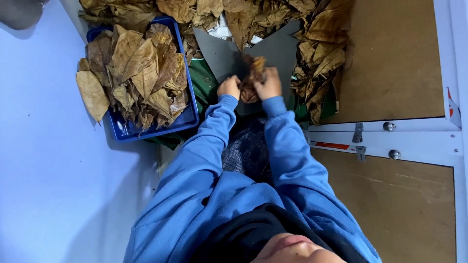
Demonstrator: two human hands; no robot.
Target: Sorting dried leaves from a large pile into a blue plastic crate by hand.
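Note:
My left hand (228, 87) and my right hand (269, 84) are close together, both closed on a crumpled brown dried leaf (251, 77) held between them. The leaf sits over a dark grey sheet (220, 52) that lies in front of me. Blue sleeves cover both arms down to the wrists. The fingers are partly hidden behind the leaf.
A blue tray (193, 100) heaped with large dried leaves (139, 68) stands to the left. More dried leaves (319, 48) are piled at the top and to the right of my hands. Brown cabinet panels (395, 58) with metal knobs (388, 126) fill the right side. A pale wall is on the left.

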